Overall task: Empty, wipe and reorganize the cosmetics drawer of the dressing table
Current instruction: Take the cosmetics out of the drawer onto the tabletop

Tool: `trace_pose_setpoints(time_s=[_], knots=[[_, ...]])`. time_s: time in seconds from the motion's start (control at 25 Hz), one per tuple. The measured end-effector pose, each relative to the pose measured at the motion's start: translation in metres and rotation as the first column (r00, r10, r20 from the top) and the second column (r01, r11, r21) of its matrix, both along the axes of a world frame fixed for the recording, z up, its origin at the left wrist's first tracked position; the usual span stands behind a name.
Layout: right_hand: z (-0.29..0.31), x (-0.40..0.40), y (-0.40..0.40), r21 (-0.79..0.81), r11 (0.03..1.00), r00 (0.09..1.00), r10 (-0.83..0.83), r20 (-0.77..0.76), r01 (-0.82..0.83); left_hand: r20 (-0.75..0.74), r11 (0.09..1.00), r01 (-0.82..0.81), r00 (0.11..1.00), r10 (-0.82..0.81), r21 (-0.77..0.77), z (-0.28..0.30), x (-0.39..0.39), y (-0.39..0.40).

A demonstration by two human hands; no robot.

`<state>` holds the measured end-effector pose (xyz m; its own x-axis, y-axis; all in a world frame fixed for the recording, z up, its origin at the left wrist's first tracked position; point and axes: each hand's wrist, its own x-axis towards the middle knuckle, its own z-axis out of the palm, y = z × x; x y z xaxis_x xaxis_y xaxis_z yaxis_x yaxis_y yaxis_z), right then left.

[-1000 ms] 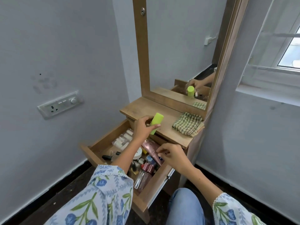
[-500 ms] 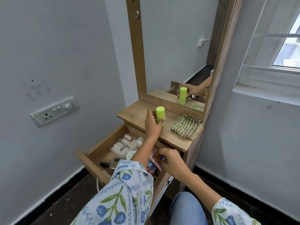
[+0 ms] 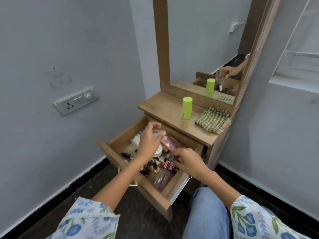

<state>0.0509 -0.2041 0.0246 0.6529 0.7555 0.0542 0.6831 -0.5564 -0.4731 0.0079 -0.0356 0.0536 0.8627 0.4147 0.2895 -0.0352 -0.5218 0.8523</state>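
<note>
— Why is the drawer [image 3: 119, 135] of the dressing table [image 3: 165, 107] pulled right out?

— So both hands can get at the jumble inside, I'd judge; it's mostly full, so the emptying has barely begun.

— And the checked cloth [image 3: 213, 120]?

— Folded on the tabletop's right end, presumably waiting for the wiping. Just beside it the green tube [image 3: 187, 107] stands upright on its cap, apart from both hands — out of the drawer, parked where it won't roll.

— The hands?

— The left hand [image 3: 149, 144] hovers over the drawer's far part, fingers loosely spread, holding nothing I can make out. The right hand [image 3: 187, 161] is nearer, fingers curled down among the small bottles — whether it pinches one, I cannot tell.
</note>
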Motion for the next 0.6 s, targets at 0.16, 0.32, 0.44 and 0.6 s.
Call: trace_pose_setpoints(time_s=[0.16,0.32,0.44,0.6], knots=[[0.000,-0.011,0.022,-0.316,0.948,0.997,-0.020,0.068,0.041,-0.101,0.997,0.060,0.993,-0.054,0.057,-0.014,-0.041,-0.001],[-0.001,-0.015,0.041,-0.481,0.873,0.995,-0.044,0.084,0.079,-0.124,0.977,0.126,0.987,-0.105,0.172,-0.020,-0.051,-0.012],[-0.004,-0.012,0.046,-0.454,0.885,0.994,-0.080,0.070,0.103,-0.107,0.975,0.098,0.991,-0.078,0.199,-0.023,-0.058,-0.011],[-0.005,-0.013,0.043,-0.289,0.951,0.987,-0.138,-0.080,0.109,-0.102,0.978,0.067,0.994,-0.047,0.196,-0.021,-0.067,-0.009]])
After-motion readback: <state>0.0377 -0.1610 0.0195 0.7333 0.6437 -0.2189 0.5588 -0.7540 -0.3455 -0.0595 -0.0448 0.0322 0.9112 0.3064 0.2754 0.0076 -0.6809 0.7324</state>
